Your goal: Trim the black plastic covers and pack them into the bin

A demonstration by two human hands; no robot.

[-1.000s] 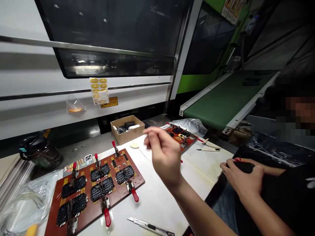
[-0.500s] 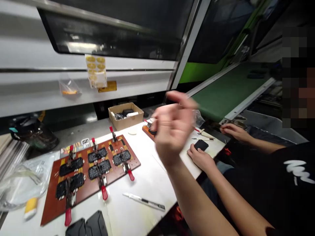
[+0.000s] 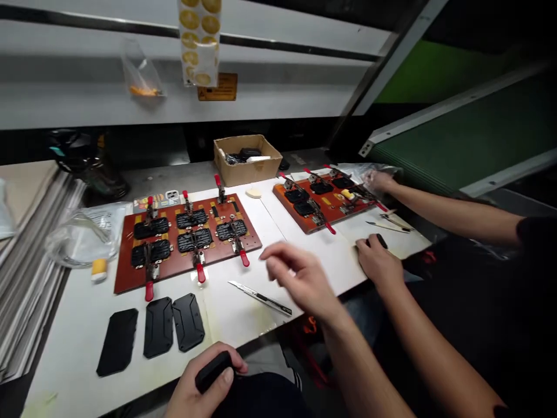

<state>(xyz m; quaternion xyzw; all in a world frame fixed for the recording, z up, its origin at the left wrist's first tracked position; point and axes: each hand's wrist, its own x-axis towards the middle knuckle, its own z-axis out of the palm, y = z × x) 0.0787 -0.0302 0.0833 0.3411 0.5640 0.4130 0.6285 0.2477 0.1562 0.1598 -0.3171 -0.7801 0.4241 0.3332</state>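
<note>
My left hand (image 3: 203,380) is low at the table's front edge, its fingers closed around a black plastic part (image 3: 213,370). My right hand (image 3: 300,280) hovers over the white table (image 3: 270,342) with fingers apart and nothing in it, just right of a utility knife (image 3: 261,298). Three flat black covers (image 3: 159,328) lie side by side in front of a red-brown clamp fixture (image 3: 187,238), which holds several black parts under red-handled toggle clamps.
A co-worker on the right rests one hand (image 3: 378,261) on a small black part and the other hand (image 3: 379,181) by a second clamp fixture (image 3: 324,200). Behind are a cardboard box (image 3: 246,158), a plastic bag (image 3: 85,235), a yellow tube (image 3: 99,269) and a green conveyor (image 3: 470,139).
The view has tilted down. My right hand dropped from in front of the machine to just above the table. My left hand with the black part has come into view at the bottom.
</note>
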